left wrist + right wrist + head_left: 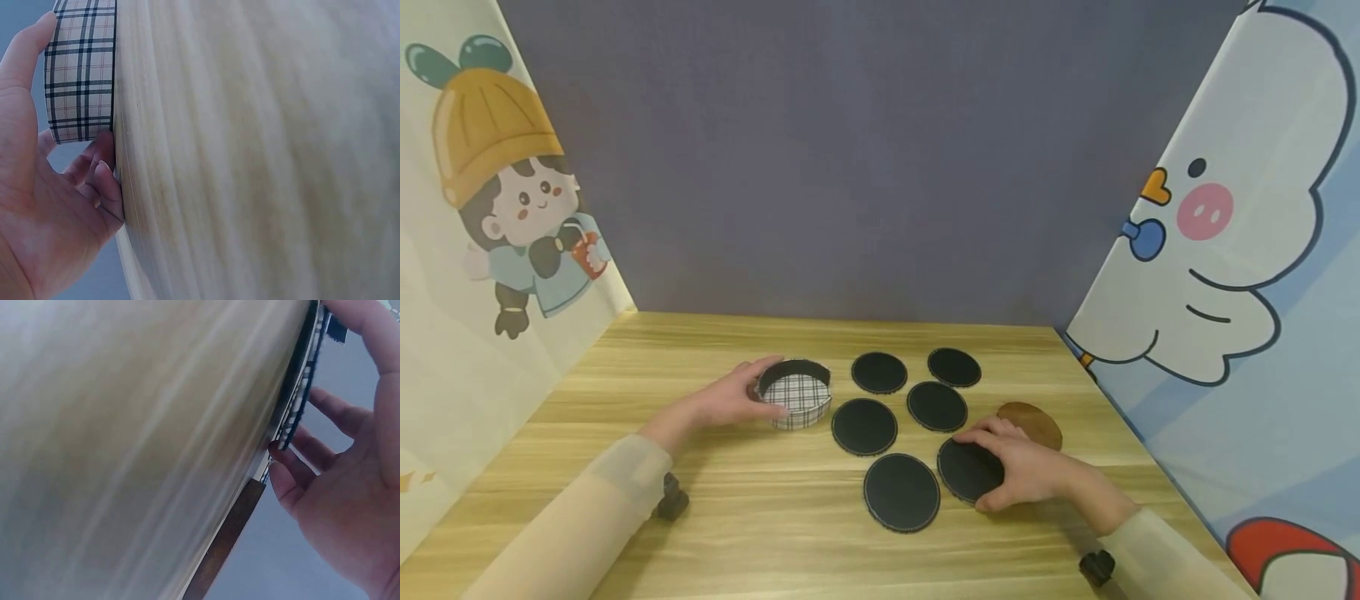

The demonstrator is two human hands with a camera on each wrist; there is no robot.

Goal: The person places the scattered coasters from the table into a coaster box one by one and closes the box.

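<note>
A shallow round coaster holder (805,417) with a plaid outer wall, a plaid floor and a dark inner wall stands on the table. My left hand (737,398) grips its left side, thumb at the near wall and fingers round the far side; the left wrist view shows the plaid wall (81,75) beside the thumb. At the right, my right hand (1018,462) spans a round black coaster (966,468) with a stitched edge, thumb on the near rim and fingers on the far rim. From the right wrist, this coaster (300,387) appears edge-on between thumb and fingers.
Several more black coasters lie flat between the hands, among them a near one (902,492) and a far one (954,367). A brown round disc (1037,423) lies just beyond my right hand. A grey panel (865,167) closes the table's back, with printed panels at both sides.
</note>
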